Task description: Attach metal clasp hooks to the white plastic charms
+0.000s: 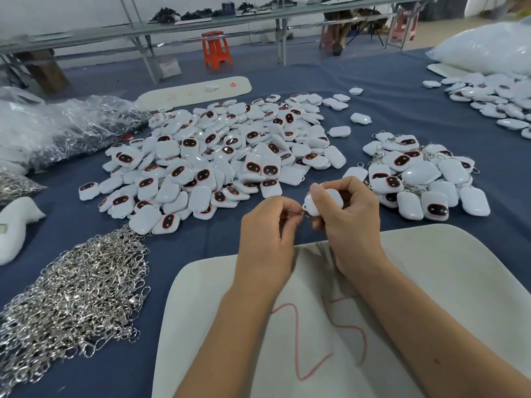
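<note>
holding one white charm [323, 203] in my right hand [349, 222], just above the desk [201, 239], with my left hand [267, 234] pinching what looks like a clasp hook [304, 213] at the charm's 8 o'clock corner. the hook is mostly hidden; a loose pinch could drop it or miss the loop. hook pile [74, 305] lies at 9 o'clock.
</note>
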Action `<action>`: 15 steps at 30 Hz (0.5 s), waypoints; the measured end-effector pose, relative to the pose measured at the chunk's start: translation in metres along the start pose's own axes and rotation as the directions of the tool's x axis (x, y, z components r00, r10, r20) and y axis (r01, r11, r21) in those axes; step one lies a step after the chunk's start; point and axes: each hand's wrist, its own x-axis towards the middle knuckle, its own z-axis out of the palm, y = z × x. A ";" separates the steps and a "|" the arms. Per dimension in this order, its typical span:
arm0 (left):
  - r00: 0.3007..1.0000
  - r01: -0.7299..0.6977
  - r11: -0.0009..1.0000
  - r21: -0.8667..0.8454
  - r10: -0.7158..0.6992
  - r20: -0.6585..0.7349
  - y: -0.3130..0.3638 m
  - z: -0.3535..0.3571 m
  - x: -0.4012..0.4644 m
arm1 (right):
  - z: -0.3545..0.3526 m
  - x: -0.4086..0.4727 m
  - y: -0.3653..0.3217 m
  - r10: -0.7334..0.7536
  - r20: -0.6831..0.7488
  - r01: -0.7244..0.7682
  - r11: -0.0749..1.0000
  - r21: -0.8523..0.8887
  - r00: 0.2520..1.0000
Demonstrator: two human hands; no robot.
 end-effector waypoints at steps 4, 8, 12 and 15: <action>1.000 0.001 1.000 -0.017 -0.001 0.020 -0.002 -0.004 0.001 | -0.001 0.000 -0.001 -0.004 0.025 0.003 1.000 0.019 1.000; 0.996 0.051 0.997 -0.054 -0.047 0.069 -0.004 -0.008 0.002 | -0.003 -0.001 -0.003 -0.051 0.060 0.053 0.998 -0.036 0.997; 0.994 0.105 0.992 -0.069 -0.102 0.047 -0.005 -0.009 0.002 | -0.002 -0.003 -0.004 -0.086 0.087 0.092 0.994 -0.066 0.992; 0.987 0.163 0.980 -0.111 -0.161 0.030 -0.004 -0.007 0.001 | -0.001 -0.003 -0.003 -0.081 0.060 0.086 0.992 -0.091 0.995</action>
